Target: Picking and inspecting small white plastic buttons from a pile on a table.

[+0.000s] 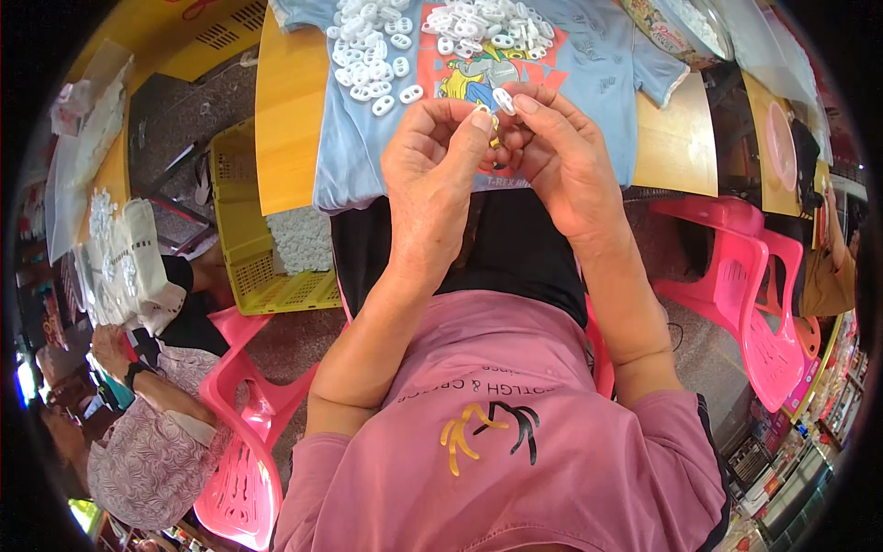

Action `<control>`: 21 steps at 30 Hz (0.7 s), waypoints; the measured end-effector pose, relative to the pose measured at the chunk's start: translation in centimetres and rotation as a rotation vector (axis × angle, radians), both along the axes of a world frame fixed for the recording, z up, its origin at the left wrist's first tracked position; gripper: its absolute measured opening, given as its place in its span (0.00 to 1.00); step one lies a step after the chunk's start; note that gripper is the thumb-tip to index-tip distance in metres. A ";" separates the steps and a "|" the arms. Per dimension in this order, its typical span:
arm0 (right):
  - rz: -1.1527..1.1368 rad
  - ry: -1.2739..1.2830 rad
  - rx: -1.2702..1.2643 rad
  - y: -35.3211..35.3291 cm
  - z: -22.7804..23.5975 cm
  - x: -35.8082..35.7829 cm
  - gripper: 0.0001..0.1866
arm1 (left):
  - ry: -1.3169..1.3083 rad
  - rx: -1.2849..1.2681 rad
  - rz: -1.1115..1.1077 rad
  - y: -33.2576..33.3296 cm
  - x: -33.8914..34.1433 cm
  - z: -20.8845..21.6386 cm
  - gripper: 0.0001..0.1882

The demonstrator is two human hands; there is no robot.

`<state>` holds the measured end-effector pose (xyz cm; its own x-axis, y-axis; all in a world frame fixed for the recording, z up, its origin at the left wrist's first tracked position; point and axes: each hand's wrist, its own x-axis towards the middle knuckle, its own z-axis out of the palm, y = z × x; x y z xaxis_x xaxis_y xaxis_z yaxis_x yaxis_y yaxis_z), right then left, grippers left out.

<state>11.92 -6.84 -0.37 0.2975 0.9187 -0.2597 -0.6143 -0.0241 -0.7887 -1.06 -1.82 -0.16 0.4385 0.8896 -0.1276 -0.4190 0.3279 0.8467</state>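
My right hand (pixel 578 170) pinches a white oval plastic piece with two holes (pixel 503 100) between thumb and forefinger. Close against it, my left hand (pixel 432 179) is closed, thumb on forefinger. Something small, pale and yellowish shows at its fingertips, too small to name. Both hands are raised above a light blue T-shirt (pixel 359 156) with a printed picture, laid over the table. Beyond my hands, similar white pieces lie in a left pile (pixel 363 55) and a right pile (pixel 487 26). One loose white piece (pixel 411 94) lies near my left fingers.
A round tub (pixel 685 28) of white pieces stands at the far right. Left of my legs is a yellow crate (pixel 241 207), with many white pieces beside its wall. Pink chairs (pixel 736 276) stand on both sides. Another person's arm (pixel 175 391) is at the left.
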 end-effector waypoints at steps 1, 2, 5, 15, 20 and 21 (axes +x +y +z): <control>0.008 0.020 -0.005 0.0 0.1 0.0 0.11 | 0.000 0.001 0.001 0.0 0.0 0.0 0.08; 0.015 0.039 -0.009 -0.1 0.3 0.0 0.11 | 0.000 0.001 0.001 0.0 0.0 0.0 0.08; 0.017 0.053 -0.008 -0.1 0.3 -0.1 0.11 | 0.002 -0.003 0.003 0.0 0.0 0.1 0.08; -0.012 -0.045 0.015 0.0 0.0 0.0 0.11 | 0.045 0.017 0.006 -0.1 0.1 0.1 0.08; -0.081 -0.229 0.032 -0.1 0.0 -0.4 0.11 | 0.093 0.043 0.026 0.0 0.0 -0.5 0.09; -0.081 -0.229 0.032 -0.1 0.1 -0.4 0.11 | 0.091 0.042 0.027 -0.1 0.0 -0.5 0.09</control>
<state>11.55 -6.97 -0.31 0.4183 0.8960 -0.1486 -0.4187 0.0450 -0.9070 -1.03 -1.87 -0.68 0.4031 0.9062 -0.1281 -0.3482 0.2813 0.8942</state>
